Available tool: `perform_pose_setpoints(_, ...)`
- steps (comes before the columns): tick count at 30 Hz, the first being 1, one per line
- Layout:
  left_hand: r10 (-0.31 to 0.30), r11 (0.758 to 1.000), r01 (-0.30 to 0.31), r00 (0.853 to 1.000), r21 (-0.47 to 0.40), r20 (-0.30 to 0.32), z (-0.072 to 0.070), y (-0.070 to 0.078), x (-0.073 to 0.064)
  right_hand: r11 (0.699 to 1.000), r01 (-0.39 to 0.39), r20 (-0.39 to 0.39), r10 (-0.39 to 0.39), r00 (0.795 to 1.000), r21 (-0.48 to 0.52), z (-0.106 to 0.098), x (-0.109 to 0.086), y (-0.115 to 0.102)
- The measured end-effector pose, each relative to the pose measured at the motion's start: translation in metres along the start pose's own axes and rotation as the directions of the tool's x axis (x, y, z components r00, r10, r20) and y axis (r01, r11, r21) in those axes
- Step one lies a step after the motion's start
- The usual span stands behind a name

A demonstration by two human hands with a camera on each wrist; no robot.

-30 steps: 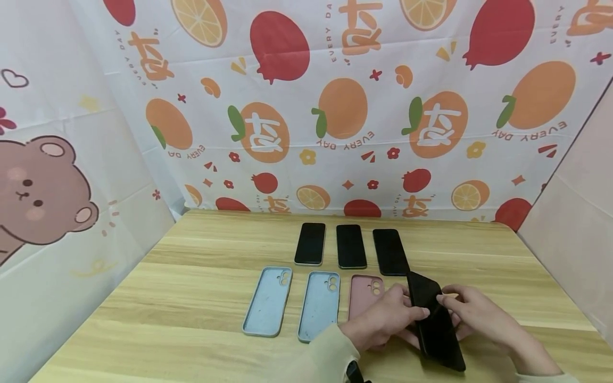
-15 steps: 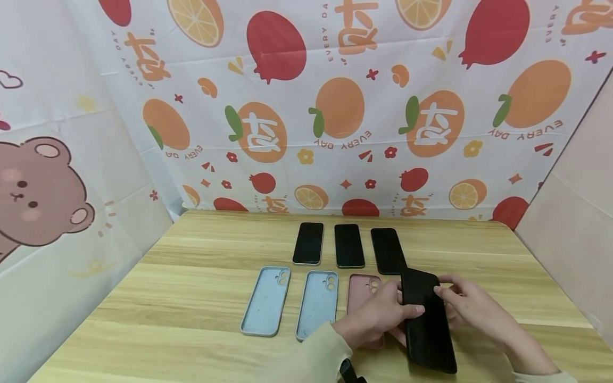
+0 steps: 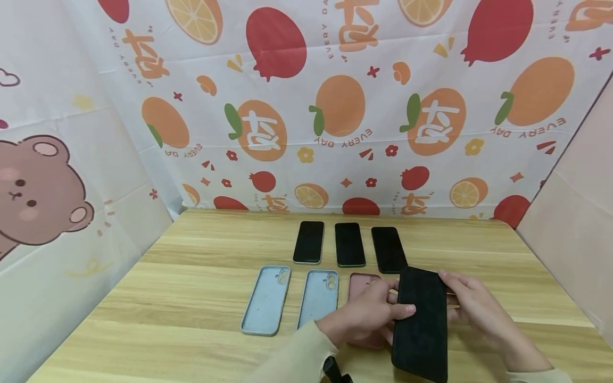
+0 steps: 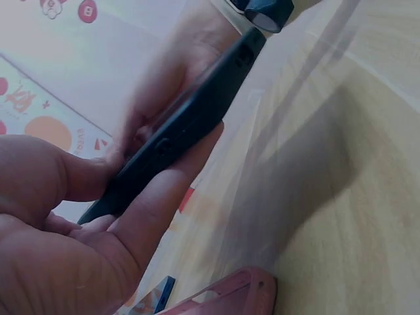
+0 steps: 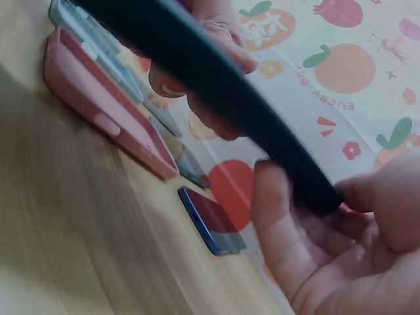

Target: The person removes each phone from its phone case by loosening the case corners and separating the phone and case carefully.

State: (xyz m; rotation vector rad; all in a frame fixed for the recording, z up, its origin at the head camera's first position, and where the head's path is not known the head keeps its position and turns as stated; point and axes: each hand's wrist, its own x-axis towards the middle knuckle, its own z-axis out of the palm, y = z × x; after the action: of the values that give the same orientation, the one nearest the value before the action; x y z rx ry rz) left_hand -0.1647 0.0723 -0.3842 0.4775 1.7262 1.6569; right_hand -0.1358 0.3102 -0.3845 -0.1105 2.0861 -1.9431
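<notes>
Both hands hold a black phone (image 3: 422, 327), tilted up off the table with its dark face toward the head camera. Its dark edge, with buttons and a cutout, looks like a phone case around it; the left wrist view shows this edge. My left hand (image 3: 364, 314) grips the left side, thumb on the face and fingers behind. At the upper right corner, my right hand (image 3: 474, 306) pinches the phone between thumb and fingers. A pink phone case (image 3: 364, 284) lies under my left hand, which partly covers it.
Two light blue phone cases, a left one (image 3: 265, 300) and a right one (image 3: 318, 298), lie left of the pink case. Behind stand in a row three dark phones: left (image 3: 308, 242), middle (image 3: 350, 244) and right (image 3: 389, 250). A fruit-print cloth (image 3: 340, 159) hangs behind the wooden table (image 3: 191, 298).
The black phone has shifted slightly left and turned so more of its face shows to the head camera. Both hands have moved with it. The right thumb has slid to the phone's upper corner.
</notes>
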Motion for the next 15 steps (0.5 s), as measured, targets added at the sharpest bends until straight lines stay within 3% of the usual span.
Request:
perform_pose_setpoints(5, -0.005, 1.000, 0.006, 1.000, -0.019, 0.027, -0.003, 0.004, -0.004, 0.994, -0.018, 0.024, 0.016, 1.000, 0.105, 0.004, 0.000, -0.002)
perform_pose_setpoints(10, -0.018, 1.000, 0.018, 1.000, 0.006, 0.005, -0.002, 0.006, -0.005, 0.994, -0.016, -0.027, 0.020, 0.999, 0.111, 0.011, -0.001, -0.005)
perform_pose_setpoints(15, -0.013, 1.000, 0.013, 1.000, 0.012, 0.012, -0.001, 0.006, -0.006, 0.970, 0.039, -0.008, -0.038, 0.999, 0.241, 0.012, -0.001, -0.002)
